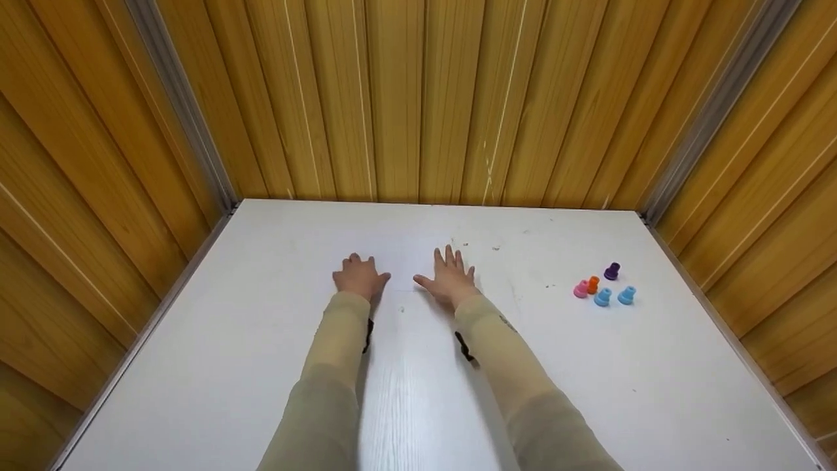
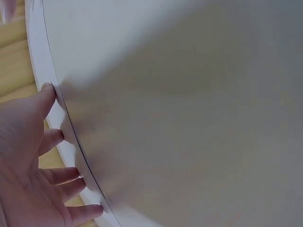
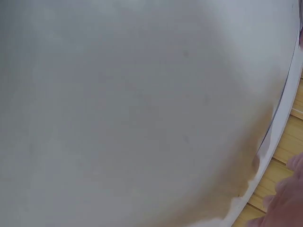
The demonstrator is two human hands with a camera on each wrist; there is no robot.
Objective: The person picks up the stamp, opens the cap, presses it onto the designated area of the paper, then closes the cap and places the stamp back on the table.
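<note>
Head view bright — wrist views dim, shadowed, the right perhaps blurred.

Fingers (image 3: 284,187), shadowed white tabletop (image 3: 118,113), wood-grain panels (image 3: 283,144)

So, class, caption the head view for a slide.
Left hand and right hand on a white sheet, five coloured pieces to the right.

Wood-grain walls (image 1: 395,104) around white tabletop (image 1: 216,353)
</note>
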